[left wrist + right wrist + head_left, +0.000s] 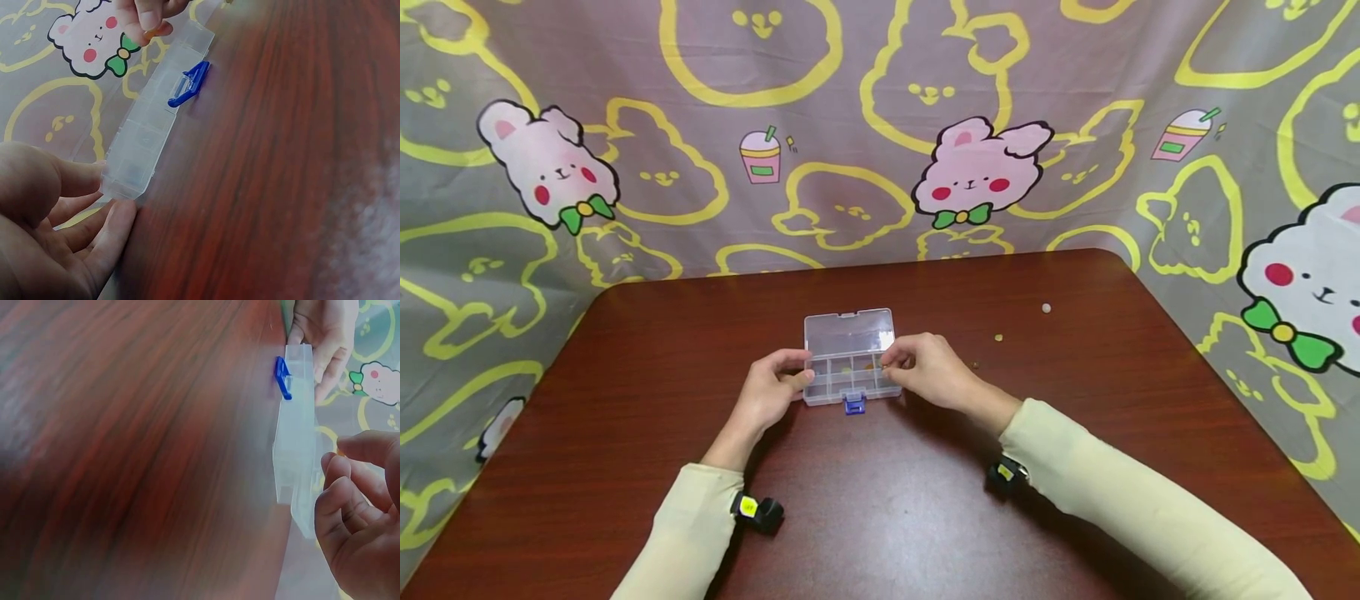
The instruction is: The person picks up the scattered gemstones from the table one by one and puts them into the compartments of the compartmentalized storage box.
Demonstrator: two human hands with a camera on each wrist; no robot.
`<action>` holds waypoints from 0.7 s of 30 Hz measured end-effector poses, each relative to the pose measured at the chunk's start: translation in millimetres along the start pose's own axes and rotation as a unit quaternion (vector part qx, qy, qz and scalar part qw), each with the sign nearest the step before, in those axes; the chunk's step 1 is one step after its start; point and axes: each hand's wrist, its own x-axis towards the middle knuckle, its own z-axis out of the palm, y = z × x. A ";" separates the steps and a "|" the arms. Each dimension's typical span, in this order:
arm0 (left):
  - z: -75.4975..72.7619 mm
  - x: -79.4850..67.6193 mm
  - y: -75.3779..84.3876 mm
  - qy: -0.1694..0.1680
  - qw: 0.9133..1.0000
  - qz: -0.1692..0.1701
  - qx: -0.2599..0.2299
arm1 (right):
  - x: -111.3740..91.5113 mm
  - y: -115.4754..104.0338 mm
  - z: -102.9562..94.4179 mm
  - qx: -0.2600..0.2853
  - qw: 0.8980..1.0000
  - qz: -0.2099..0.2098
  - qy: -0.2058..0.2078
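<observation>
A clear plastic compartment box (840, 398) with a blue latch (854, 405) stands on the table, its lid (848, 333) raised at the back. My left hand (772, 387) holds the box's left end between thumb and fingers, as the left wrist view shows close up. Over the right-end compartments, my right hand (931, 371) pinches a small orange bead-like piece (150, 34) between thumb and forefinger; its exact kind I cannot tell. Inside the box lie a small yellowish piece (846, 370) and an orange one (868, 366).
Right of the box, a white bead-like piece (1047, 308), a yellow-green one (998, 337) and a tiny brownish one (976, 364) lie on the brown table (910, 517). A patterned cloth (850, 100) hangs behind the table and along its sides.
</observation>
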 end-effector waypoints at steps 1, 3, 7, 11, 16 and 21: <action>0.0 -0.2 -0.1 0.000 1.000 0.000 0.001 | 0.8 -0.7 1.4 0.002 1.000 -0.001 0.000; 0.0 -0.4 -0.1 -0.001 1.000 0.000 0.001 | 2.4 -2.2 3.9 0.007 1.000 -0.002 0.000; 0.0 -0.7 -0.1 -0.002 1.000 0.000 0.000 | 5.4 -5.3 8.3 0.011 1.000 -0.008 -0.001; 0.0 -1.2 -0.3 -0.001 1.000 0.002 0.002 | 8.6 -8.7 13.3 0.003 1.000 -0.015 -0.006; 0.3 -1.2 -0.8 0.001 1.000 0.004 0.004 | 12.9 -13.5 20.5 -0.006 1.000 -0.013 -0.007; 0.6 -0.6 -0.6 0.000 1.000 0.005 0.000 | 16.7 -19.5 27.7 0.004 1.000 -0.008 -0.003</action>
